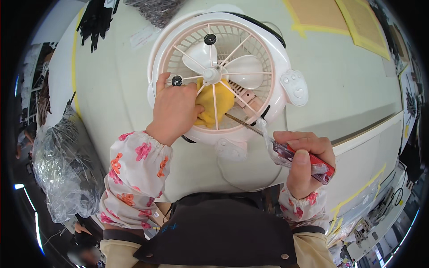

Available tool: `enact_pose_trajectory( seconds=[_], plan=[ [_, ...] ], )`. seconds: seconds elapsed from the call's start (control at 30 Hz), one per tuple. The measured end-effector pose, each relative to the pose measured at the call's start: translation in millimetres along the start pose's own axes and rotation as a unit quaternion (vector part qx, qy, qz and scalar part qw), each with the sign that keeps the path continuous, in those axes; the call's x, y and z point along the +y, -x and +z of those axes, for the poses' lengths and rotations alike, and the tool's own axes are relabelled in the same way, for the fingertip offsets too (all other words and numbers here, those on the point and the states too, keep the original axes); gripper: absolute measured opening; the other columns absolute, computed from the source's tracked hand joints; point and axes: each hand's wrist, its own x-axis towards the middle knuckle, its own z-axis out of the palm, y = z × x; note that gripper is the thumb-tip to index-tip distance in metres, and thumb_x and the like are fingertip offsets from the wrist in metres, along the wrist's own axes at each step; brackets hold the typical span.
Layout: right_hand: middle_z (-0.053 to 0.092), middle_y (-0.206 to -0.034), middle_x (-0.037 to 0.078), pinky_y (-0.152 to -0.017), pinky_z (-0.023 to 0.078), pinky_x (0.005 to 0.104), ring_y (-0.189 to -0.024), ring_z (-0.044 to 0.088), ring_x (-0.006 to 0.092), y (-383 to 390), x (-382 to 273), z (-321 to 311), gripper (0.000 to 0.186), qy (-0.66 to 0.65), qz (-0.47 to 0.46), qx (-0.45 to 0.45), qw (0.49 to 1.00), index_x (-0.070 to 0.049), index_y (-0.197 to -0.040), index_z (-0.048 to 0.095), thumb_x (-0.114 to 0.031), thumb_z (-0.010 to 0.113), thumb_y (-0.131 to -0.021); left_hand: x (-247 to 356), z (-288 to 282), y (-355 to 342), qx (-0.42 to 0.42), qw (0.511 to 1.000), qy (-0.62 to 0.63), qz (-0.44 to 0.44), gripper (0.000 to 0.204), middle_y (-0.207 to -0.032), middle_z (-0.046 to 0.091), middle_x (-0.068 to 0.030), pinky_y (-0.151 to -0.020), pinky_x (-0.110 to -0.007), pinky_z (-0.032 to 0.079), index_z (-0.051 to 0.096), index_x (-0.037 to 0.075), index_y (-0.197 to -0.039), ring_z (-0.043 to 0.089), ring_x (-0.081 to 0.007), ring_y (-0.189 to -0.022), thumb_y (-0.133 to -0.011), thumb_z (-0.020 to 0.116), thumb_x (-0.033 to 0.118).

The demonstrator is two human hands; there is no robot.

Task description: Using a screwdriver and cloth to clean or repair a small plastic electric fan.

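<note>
A round white and pale pink electric fan (156,58) lies face up on the table, its wide-spoked guard over white blades (245,71). Bunched against the spokes at the near side is a yellow cloth (214,105). My left hand (174,109) rests over the guard's left edge, fingers curled and thumb pressed on the cloth; some fingertips are hidden. In my right hand (310,158) is a screwdriver (321,169) with a red handle wrapped in clear plastic. Its thin metal shaft reaches over the fan's near right rim, the tip near the cloth. Two black round pieces (210,39) sit on the guard.
Paw-shaped white feet (294,87) stick out from the fan. To the left stands a clear plastic bag (67,163). Black strips (95,24) and a dark bundle (154,11) lie at the back. Yellow tape borders brown panels (319,15) at far right. A cable curves near me.
</note>
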Motion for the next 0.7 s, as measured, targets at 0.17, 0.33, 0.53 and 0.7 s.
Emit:
enact_pose_trajectory(
  seconds=[0.17, 0.33, 0.53, 0.7],
  plan=[
    [0.060, -0.088, 0.019, -0.062, 0.045, 0.0243, -0.071, 0.058, 0.0142, -1.5, -2.2, -1.3, 0.010, 0.028, -0.002, 0.011, 1.000, 0.001, -0.084, 0.051, -0.003, 0.056, -0.075, -4.7, 8.3, 1.2, 0.052, 0.997, -0.053, 0.031, 0.013, -0.056, 0.055, -0.0104, -0.095, -0.039, 0.023, 0.054, 0.002, -0.073, 0.056, -0.0264, -0.061, -0.061, 0.058, 0.001],
    [0.060, -0.090, 0.019, -0.069, 0.045, 0.0265, -0.078, 0.058, 0.0168, -4.0, -4.1, -1.3, 0.011, 0.035, 0.010, -0.019, 0.999, 0.001, -0.084, 0.050, -0.004, 0.055, -0.077, -7.2, 1.7, -1.6, 0.037, 0.997, -0.047, 0.056, 0.029, -0.058, 0.056, -0.0093, -0.097, -0.039, 0.020, 0.054, 0.004, -0.086, 0.057, -0.0263, -0.065, -0.058, 0.060, 0.003],
    [0.060, -0.087, 0.019, -0.069, 0.045, 0.0272, -0.079, 0.057, 0.0176, -5.7, 9.7, 4.9, 0.015, -0.079, 0.062, 0.019, 0.995, 0.001, -0.084, 0.046, -0.012, 0.051, -0.082, -2.7, -9.8, -1.8, -0.021, 0.997, 0.045, 0.066, 0.057, -0.070, 0.059, -0.0114, -0.099, -0.042, 0.016, 0.047, 0.005, -0.104, 0.056, -0.0286, -0.072, -0.054, 0.069, 0.021],
    [0.060, -0.085, 0.019, -0.063, 0.046, 0.0287, -0.071, 0.056, 0.0175, -5.8, 17.1, 6.5, 0.025, -0.103, 0.079, 0.089, 0.988, -0.001, -0.084, 0.042, -0.025, 0.049, -0.084, -2.9, -6.7, -3.0, 0.000, 0.998, -0.002, 0.056, 0.046, -0.072, 0.060, -0.0104, -0.096, -0.039, 0.023, 0.051, 0.004, -0.099, 0.058, -0.0248, -0.069, -0.056, 0.067, 0.012]
  ],
)
